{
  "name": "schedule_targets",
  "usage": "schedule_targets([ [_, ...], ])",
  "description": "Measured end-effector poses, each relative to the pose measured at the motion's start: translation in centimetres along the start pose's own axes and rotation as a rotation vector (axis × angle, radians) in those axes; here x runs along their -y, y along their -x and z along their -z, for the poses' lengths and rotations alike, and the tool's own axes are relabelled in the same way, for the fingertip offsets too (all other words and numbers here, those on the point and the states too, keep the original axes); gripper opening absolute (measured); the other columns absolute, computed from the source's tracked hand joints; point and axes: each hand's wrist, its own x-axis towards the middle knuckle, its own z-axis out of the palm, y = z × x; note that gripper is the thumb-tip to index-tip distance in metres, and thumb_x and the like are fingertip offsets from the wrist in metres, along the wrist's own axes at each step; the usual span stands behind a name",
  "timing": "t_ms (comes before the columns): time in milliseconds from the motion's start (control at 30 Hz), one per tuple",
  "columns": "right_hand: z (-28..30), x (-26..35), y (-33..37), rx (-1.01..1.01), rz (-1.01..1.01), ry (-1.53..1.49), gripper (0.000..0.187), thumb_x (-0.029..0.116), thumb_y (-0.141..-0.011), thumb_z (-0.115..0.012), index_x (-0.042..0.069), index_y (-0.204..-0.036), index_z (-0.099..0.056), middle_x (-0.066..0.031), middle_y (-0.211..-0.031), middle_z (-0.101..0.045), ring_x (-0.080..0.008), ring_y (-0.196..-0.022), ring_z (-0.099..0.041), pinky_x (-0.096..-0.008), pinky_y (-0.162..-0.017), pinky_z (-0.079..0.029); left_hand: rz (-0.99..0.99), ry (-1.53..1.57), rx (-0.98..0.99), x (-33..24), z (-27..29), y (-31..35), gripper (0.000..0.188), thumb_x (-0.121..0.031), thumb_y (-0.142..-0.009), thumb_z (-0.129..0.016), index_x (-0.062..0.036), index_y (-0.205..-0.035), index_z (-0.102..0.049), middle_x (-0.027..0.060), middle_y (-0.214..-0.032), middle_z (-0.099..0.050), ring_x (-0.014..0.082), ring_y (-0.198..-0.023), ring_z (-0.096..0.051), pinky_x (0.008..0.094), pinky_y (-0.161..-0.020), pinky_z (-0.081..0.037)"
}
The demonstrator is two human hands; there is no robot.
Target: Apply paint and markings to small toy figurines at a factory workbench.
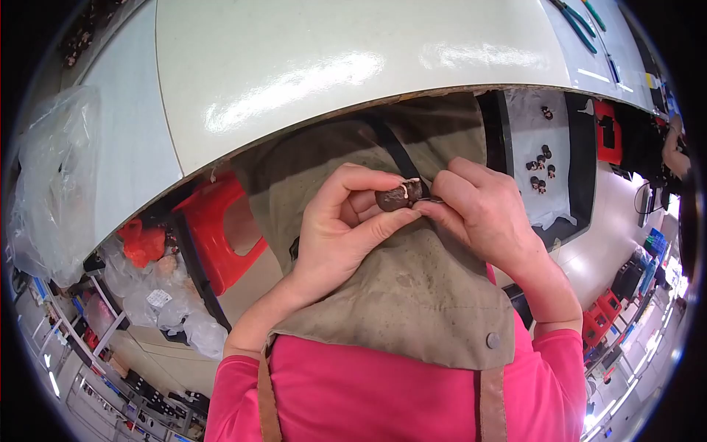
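Note:
My left hand (331, 232) pinches a small dark brown figure-like piece (394, 197) between thumb and fingers, above my lap. A pale pinkish line runs across the piece near its upper right side. My right hand (486, 214) is closed at the piece's right end, with its thumb and forefinger pressed together. Something thin and dark shows at those fingertips, mostly hidden, and I cannot make out what it is. Under both hands lies an olive-brown apron (412, 295).
Ahead is a white worktable (353, 51), with green-handled pliers (578, 26) at its far right. A dark-edged, white-lined tray (541, 202) on the right holds several small dark figures (541, 163). Left are a red stool (217, 236) and clear plastic bags (55, 177).

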Motion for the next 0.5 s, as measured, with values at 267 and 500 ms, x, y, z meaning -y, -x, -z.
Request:
schedule_targets([
  [267, -0.22, -0.01, -0.06, -0.042, 0.034, -0.053, 0.030, 0.028, -0.076, -0.067, 0.005, -0.074, -0.049, -0.0102, -0.068, -0.046, -0.0307, -0.060, -0.050, -0.0383, -0.052, -0.040, 0.237, 0.176, -0.120, -0.59, -0.03, -0.30, 0.032, 0.006, -0.083, -0.060, -0.0011, -0.111, -0.047, 0.0082, -0.104, -0.056, 0.0130, -0.099, -0.057, 0.0245, -0.087, -0.048],
  [500, -0.15, 0.08, -0.06, -0.082, 0.012, -0.081, 0.033, 0.031, -0.076, -0.067, 0.005, -0.075, -0.049, -0.0102, -0.068, -0.046, -0.0309, -0.060, -0.050, -0.0383, -0.052, -0.040, 0.233, 0.229, -0.121, -0.37, -0.05, -0.38, 0.032, 0.004, -0.083, -0.060, -0.0017, -0.112, -0.048, 0.0066, -0.101, -0.055, 0.0109, -0.095, -0.056, 0.0225, -0.082, -0.049],
])
